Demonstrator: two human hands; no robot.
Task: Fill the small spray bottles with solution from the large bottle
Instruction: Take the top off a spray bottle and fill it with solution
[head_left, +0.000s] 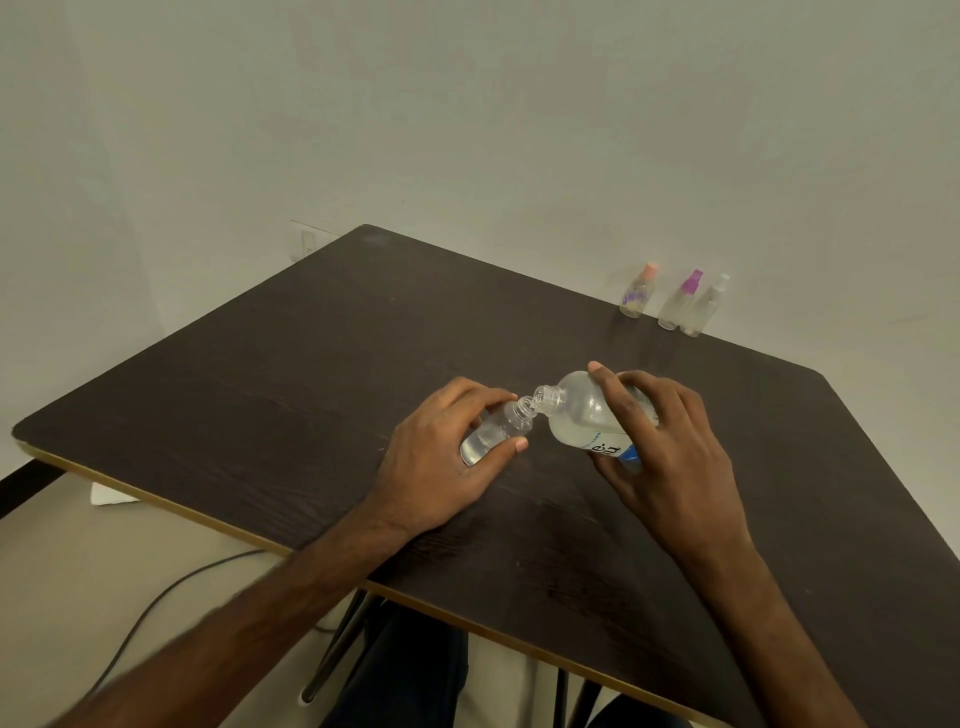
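My left hand (441, 457) grips a small clear spray bottle (498, 428) that has no cap; it is tilted, neck up to the right, with clear liquid in its lower part. My right hand (665, 447) grips the large clear bottle (582, 410), tipped to the left, its open mouth against the small bottle's neck. The large bottle carries a white and blue label and holds clear liquid. Three small spray bottles stand at the table's far edge: one with a pink cap (638, 291), one with a purple cap (679, 301), one with a white cap (707, 306).
The dark wooden table (311, 374) has a pale edge band running along its near side. A black cable (156, 603) lies on the floor at the left, beside a white scrap (111, 494). Table legs and my dark trousers show below the near edge.
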